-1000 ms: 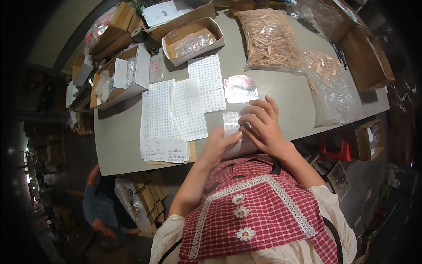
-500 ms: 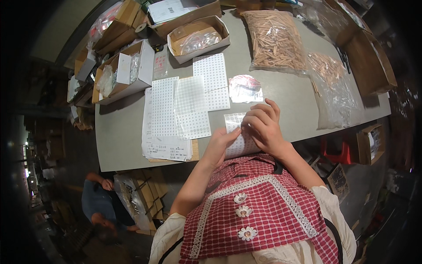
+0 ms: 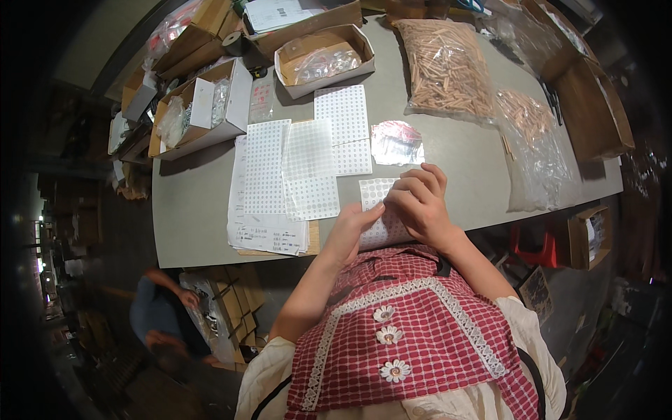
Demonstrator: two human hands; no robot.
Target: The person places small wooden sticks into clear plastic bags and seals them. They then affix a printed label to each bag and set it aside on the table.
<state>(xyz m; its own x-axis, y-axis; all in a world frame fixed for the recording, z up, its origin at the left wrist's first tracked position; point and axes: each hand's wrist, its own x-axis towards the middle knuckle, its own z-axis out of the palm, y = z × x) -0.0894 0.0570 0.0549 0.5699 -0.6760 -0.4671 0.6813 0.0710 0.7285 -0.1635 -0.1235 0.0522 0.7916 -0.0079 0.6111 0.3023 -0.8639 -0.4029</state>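
Observation:
My left hand (image 3: 352,229) holds a small sheet of round stickers (image 3: 375,187) at the table's front edge, its thumb lying on the face of the sheet. Over the right part of that sheet is my right hand (image 3: 422,210). Its thumb and forefinger meet in a pinch beside the left thumb, and whatever is between them is hidden. Just beyond lies a pile of shiny silver pieces (image 3: 397,143). To the left, more sticker sheets (image 3: 265,168) rest on papers, with a half-peeled sheet (image 3: 309,157) overlapping them.
Open boxes (image 3: 323,61) with bagged parts line the back left. At the back right are a full bag of wooden dowels (image 3: 448,68) and a partly filled one (image 3: 535,150), beside a cardboard box (image 3: 590,105). A co-worker (image 3: 164,311) is at the lower left beside cartons.
The table scene has shifted slightly to the right in view. Both hands keep nearly the same pose at the sheet. The co-worker's arm has moved toward the cartons.

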